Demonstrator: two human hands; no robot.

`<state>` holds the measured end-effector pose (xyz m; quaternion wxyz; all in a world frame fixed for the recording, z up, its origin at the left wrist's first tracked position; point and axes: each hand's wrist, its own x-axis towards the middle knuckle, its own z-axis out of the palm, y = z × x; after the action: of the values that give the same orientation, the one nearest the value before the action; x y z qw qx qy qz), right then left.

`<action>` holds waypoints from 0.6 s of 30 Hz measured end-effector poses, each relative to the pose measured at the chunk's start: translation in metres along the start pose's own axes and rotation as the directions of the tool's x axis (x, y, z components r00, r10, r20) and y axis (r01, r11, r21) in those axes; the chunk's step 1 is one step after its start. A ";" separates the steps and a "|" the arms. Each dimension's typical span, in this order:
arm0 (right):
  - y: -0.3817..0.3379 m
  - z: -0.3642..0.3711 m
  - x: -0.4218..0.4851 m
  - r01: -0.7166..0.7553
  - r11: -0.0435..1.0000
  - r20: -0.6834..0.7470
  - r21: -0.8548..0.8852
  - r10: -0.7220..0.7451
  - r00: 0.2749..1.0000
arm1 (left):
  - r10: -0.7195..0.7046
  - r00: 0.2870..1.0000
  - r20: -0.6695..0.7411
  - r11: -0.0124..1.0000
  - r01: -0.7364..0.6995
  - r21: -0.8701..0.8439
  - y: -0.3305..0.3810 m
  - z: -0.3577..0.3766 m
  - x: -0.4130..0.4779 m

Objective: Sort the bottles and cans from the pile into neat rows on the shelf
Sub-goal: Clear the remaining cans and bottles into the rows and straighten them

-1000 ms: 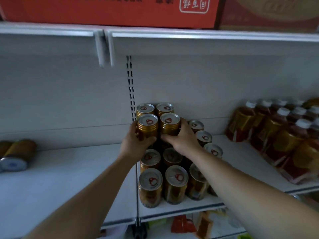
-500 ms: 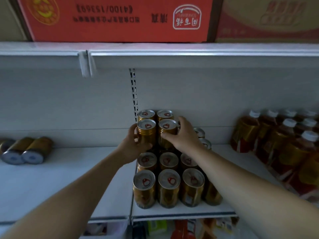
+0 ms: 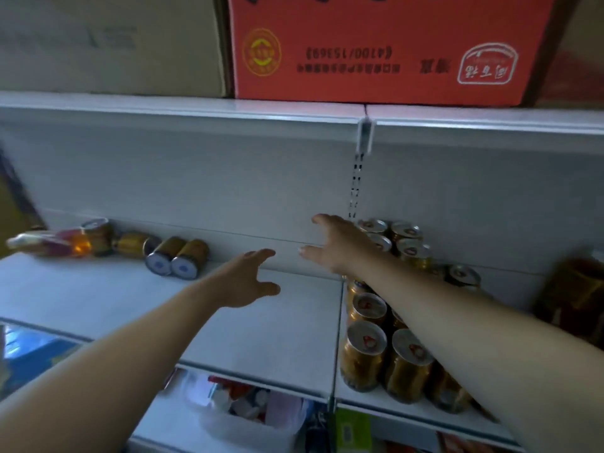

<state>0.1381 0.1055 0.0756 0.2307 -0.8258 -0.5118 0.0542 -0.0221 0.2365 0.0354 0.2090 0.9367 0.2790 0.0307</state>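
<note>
Landmark = shelf seam (image 3: 338, 328), the joint between the two boards of the shelf (image 3: 261, 338).

Nearest, below the seam: lower tier with a clear bin (image 3: 248, 420) of mixed packets, too blurred to ID.

Right of the seam, hard against it: upright cans (image 3: 362, 354), gold, silver tops with red tabs, packed in rows front to back. The rear of the block carries a second layer stacked on top. The right forearm crosses over the block and hides its middle. Far right of the seam: standing bottles (image 3: 570, 295), dark and blurred, count unclear.

Left hand (image 3: 242, 284): left of the seam, above bare shelf board. Its fingers (image 3: 261, 255) are spread and released, nothing held.

Right hand (image 3: 340, 248): at the seam, higher than the left hand, in front of the stacked rear cans. Its fingers are spread and released, nothing held. Can't tell if it touches those cans.

Well left of the seam, along the back panel: the pile.
- Two lying cans (image 3: 178, 259) touch side by side, blue-white bases facing out.
- More gold cans lie further left, one with its top showing.
- A lying bottle (image 3: 49, 245) with amber liquid is at the far left, motion-blurred.

Straight up from the seam: slotted upright (image 3: 356, 188) in the back panel, then upper shelf (image 3: 183, 107). On it above the seam sits a red carton (image 3: 376, 50), print upside down. A brown carton (image 3: 108, 44) is just beside it, left.
</note>
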 end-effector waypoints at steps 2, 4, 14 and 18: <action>-0.030 0.022 0.016 0.007 1.000 0.061 -0.027 -0.005 0.998 | -0.047 0.999 -0.005 0.999 0.047 0.022 -0.035 -0.010 -0.017; -0.062 0.047 0.032 0.014 0.999 0.116 -0.044 -0.009 0.993 | -0.089 0.996 -0.018 0.995 0.090 0.036 -0.072 -0.022 -0.033; -0.187 0.168 0.102 -0.066 0.998 0.221 -0.020 0.069 0.973 | -0.187 0.981 0.047 0.968 0.176 0.182 -0.246 -0.065 -0.076; -0.205 0.191 0.125 -0.131 0.991 0.224 0.004 0.127 0.966 | -0.210 0.975 0.080 0.963 0.192 0.187 -0.283 -0.064 -0.067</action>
<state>-0.0330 0.3522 0.0138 0.1756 -0.8438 -0.4791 0.1664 -0.2342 0.4391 -0.0183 0.1400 0.9189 0.3636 -0.0621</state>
